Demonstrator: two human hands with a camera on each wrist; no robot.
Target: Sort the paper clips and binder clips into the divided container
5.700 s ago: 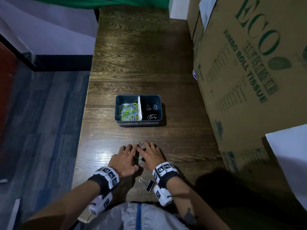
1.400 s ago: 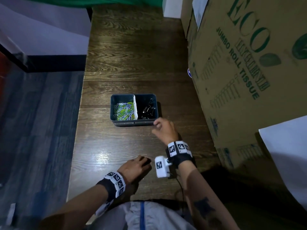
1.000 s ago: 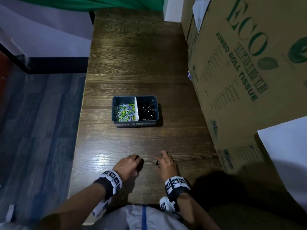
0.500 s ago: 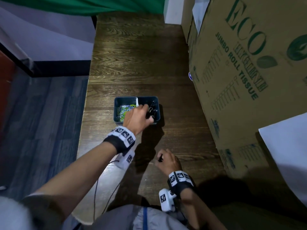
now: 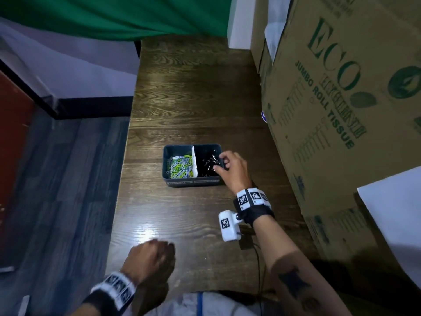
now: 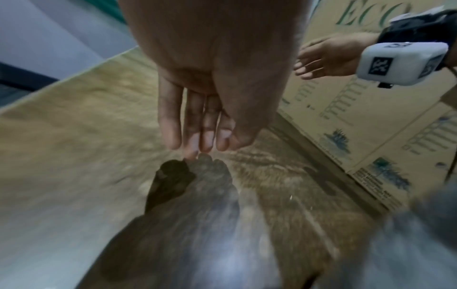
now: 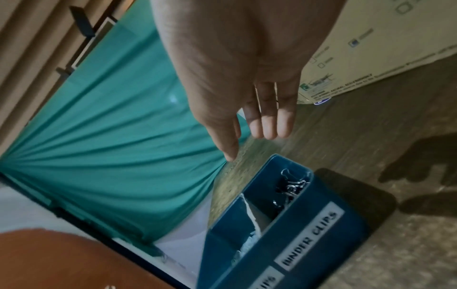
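Over the right compartment: the right hand (image 5: 231, 166) hung above the binder clips (image 5: 210, 161), fingers straight and relaxed in the wrist view, holding nothing that could be seen.
Near tabletop edge: the left hand (image 5: 151, 258) hovered low over the tabletop (image 5: 193, 99) with its fingers (image 6: 195, 125) straight and close together, empty as far as the blur let me tell.
Container: the container (image 5: 192, 179) stood in the middle of the tabletop, paper clips (image 5: 180, 166) in the left half, binder clips in the right, a white divider (image 5: 194, 160) between them.
Loose clips: none showed on the tabletop; the strip nearest the body was dark, so I could not rule out a stray one.
Risk, knock: the right hand sat close to the container's right wall, so a careless pull back could have nudged or tipped it.
Risk, mixing: the divider looked thin and bent, and a jolt might have sent clips over it.
Risk, missed clip: dim light could have hidden a black clip on the dark wood.
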